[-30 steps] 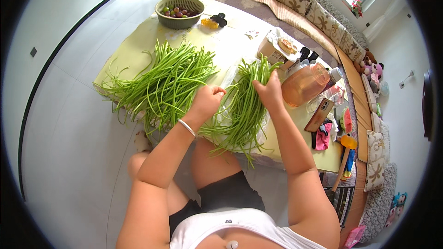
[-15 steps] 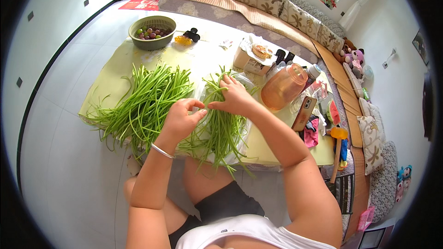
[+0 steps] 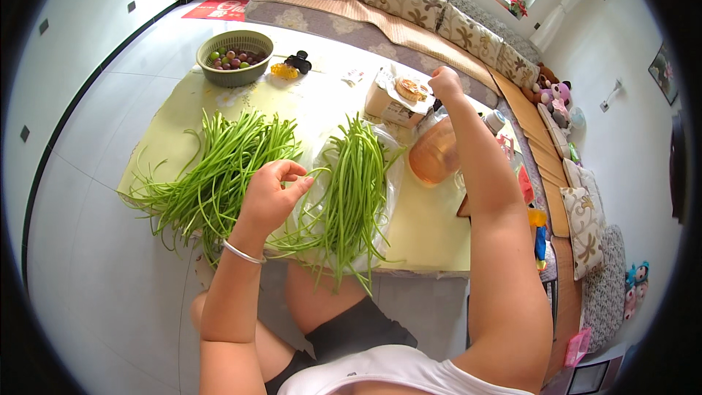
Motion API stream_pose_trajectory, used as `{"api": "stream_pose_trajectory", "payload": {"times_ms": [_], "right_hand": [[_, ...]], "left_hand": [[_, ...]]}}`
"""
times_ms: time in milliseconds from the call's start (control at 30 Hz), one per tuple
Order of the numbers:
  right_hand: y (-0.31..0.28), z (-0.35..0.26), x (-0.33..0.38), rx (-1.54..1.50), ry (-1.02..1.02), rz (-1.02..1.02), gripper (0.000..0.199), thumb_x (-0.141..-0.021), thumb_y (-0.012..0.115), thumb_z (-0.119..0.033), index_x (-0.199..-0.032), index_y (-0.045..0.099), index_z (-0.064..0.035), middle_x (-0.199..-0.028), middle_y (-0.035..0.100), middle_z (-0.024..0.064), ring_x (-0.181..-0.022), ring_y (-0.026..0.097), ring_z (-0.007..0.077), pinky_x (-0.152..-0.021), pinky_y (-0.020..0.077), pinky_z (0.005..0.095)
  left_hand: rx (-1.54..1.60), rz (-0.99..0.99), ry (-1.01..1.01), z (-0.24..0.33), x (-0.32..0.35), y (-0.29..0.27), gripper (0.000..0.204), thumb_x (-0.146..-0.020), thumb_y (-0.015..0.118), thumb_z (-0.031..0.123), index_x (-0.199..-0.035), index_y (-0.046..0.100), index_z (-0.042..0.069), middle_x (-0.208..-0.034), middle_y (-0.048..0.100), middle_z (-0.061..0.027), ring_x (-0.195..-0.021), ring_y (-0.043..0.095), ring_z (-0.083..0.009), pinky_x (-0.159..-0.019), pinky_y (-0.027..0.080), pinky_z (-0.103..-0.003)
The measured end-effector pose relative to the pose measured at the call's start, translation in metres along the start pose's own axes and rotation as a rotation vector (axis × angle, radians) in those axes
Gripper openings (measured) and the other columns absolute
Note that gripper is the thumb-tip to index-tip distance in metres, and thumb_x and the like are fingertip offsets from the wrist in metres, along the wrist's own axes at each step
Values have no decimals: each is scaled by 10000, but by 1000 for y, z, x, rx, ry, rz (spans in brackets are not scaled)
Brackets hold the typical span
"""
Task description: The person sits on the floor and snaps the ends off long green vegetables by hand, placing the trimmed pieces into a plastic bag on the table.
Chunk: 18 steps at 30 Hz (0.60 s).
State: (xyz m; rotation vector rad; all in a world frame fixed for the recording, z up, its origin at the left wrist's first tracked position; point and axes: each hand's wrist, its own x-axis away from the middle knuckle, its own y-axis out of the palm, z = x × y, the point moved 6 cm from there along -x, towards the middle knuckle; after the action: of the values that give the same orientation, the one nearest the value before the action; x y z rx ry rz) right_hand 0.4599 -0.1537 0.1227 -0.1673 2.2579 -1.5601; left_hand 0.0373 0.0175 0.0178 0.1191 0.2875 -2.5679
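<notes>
Two heaps of long, thin green stems lie on the table. The bigger left heap [image 3: 219,168] spreads toward the table's left edge. A narrower heap [image 3: 351,197] rests on a clear plastic bag [image 3: 391,205], its ends hanging over the near edge. Between the heaps is my left hand [image 3: 274,194], fingers curled and thumb close to the forefinger, with a thin green stem at the fingertips. My right hand [image 3: 446,84] is raised at the far right, beside a box; its fingers are closed, and whatever they hold, if anything, is hidden.
A green basket of grapes [image 3: 234,62] stands far left, beside a black hair claw [image 3: 298,62] and a yellow one [image 3: 284,71]. A box [image 3: 395,106] bears a round pastry [image 3: 412,89]. An orange-pink jug [image 3: 431,153] stands behind my right forearm. A sofa [image 3: 380,40] runs behind.
My right hand has left the narrow heap and moved up and right, past the jug, its fingers now closed. My left hand has shifted slightly left and down.
</notes>
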Motion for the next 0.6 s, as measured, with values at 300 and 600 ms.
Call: {"api": "stream_pose_trajectory", "payload": {"times_ms": [300, 600], "right_hand": [[34, 32, -28, 176, 183, -25, 223, -714, 807, -134, -814, 704, 36, -784, 698, 147, -646, 676, 219, -563, 552, 339], [56, 47, -45, 15, 337, -102, 249, -740, 811, -153, -816, 683, 46, -770, 681, 120, -611, 639, 192, -500, 532, 329]], "left_hand": [[-88, -16, 18, 8, -2, 1, 263, -825, 723, 176, -976, 663, -31, -920, 660, -112, -819, 640, -176, -758, 514, -297], [-122, -9, 35, 7, -4, 0, 237, -836, 724, 145, -975, 655, -35, -867, 654, -72, -764, 619, -122, -714, 504, -263]]}}
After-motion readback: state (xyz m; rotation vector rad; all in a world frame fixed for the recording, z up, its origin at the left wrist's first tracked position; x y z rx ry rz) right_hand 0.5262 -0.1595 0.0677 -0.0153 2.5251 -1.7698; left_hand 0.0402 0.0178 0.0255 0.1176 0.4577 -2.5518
